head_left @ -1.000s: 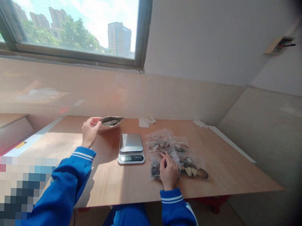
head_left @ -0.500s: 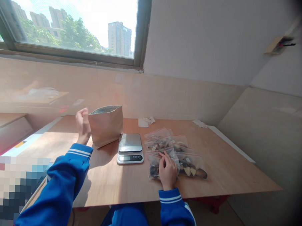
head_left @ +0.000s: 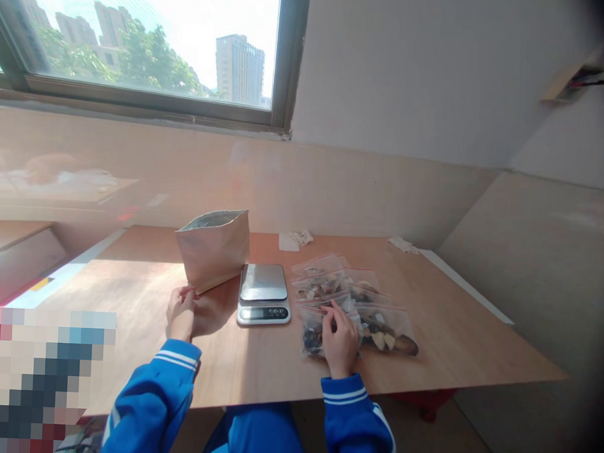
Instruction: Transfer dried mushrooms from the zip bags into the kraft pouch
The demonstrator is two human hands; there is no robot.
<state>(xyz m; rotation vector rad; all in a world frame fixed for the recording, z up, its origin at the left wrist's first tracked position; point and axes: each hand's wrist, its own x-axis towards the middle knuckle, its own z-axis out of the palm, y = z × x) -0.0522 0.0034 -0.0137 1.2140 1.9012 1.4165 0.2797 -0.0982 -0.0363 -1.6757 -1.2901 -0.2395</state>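
A brown stand-up pouch (head_left: 213,249) stands upright on the table, its top open and its silvery lining showing. My left hand (head_left: 181,311) is at the pouch's bottom left corner, fingers curled together; whether they grip the corner is hidden. My right hand (head_left: 340,335) rests over the front clear zip bag (head_left: 313,337), thumb and fingers bent together at its upper edge. Dark pieces fill that bag. Beside and behind it lie several more zip bags (head_left: 390,330) of brown and pale pieces. Between pouch and bags sits a kitchen scale (head_left: 264,288) with a bare steel plate.
The wooden table (head_left: 270,379) reaches back to a tiled wall. Crumpled white papers (head_left: 295,240) lie along its rear edge, with another paper (head_left: 404,245) farther right. A window (head_left: 154,46) is above on the left. A red stool (head_left: 427,404) shows partly below the table.
My left hand has dropped from beside the pouch's upper left side to its bottom corner, and its fingers have curled in. My right hand stays on the zip bag. The view has shifted slightly.
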